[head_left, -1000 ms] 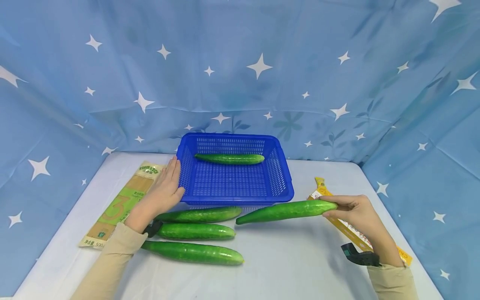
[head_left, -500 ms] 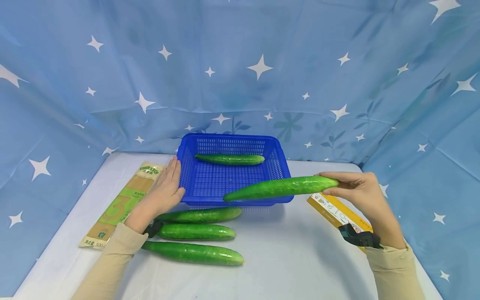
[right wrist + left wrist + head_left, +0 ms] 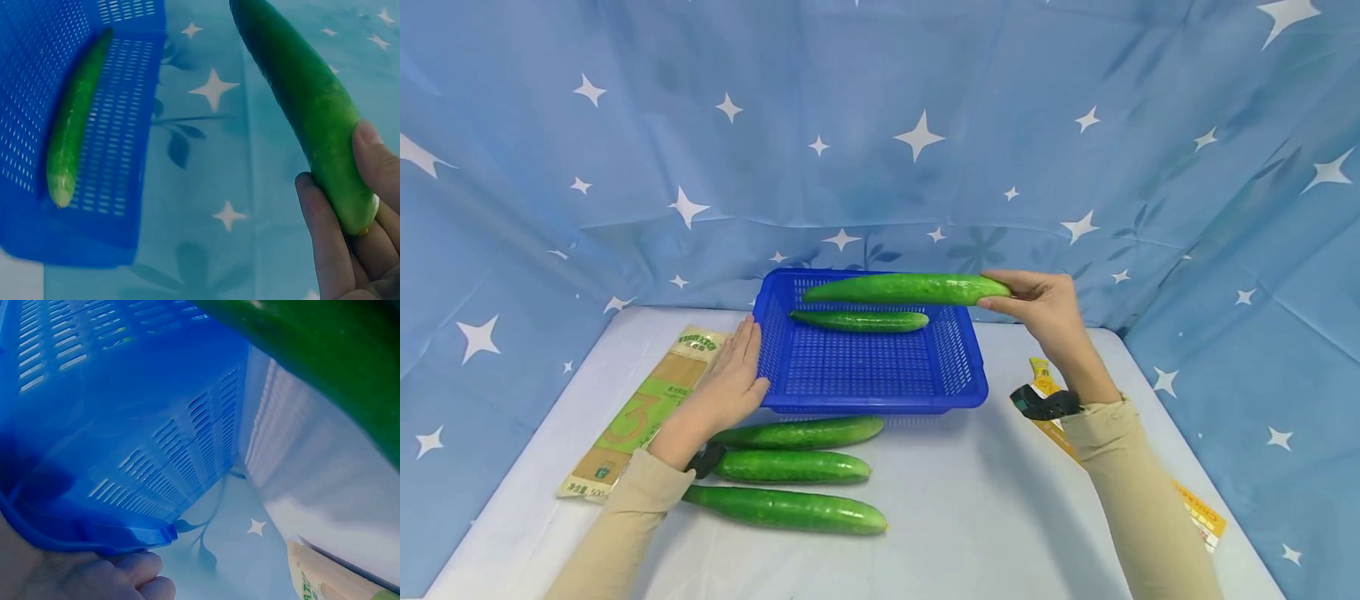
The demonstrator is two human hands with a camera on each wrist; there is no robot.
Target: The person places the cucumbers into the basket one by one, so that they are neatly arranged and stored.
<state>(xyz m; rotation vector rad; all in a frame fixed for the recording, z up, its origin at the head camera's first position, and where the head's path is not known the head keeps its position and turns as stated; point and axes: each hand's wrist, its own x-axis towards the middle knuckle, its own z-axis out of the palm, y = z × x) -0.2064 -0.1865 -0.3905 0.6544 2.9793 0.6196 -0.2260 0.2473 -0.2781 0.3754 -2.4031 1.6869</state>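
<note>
My right hand pinches a cucumber by its paler end, thumb on one side and fingers on the other in the right wrist view. That cucumber hangs level above the far part of a blue plastic basket. Inside the basket lies another cucumber. Against the basket's left wall rests my left hand, fingers straight; the left wrist view shows its fingertips at the rim. Three more cucumbers lie in front of the basket: the nearest to it, a middle one and a front one.
A green and tan noodle packet lies left, partly under my left forearm. On the right, a yellow box is partly covered by my right forearm. A blue star-patterned curtain hangs behind the white table.
My right hand has lifted the cucumber from in front of the basket, carrying it away from me and leftward over the far side. The left hand stays at the basket.
</note>
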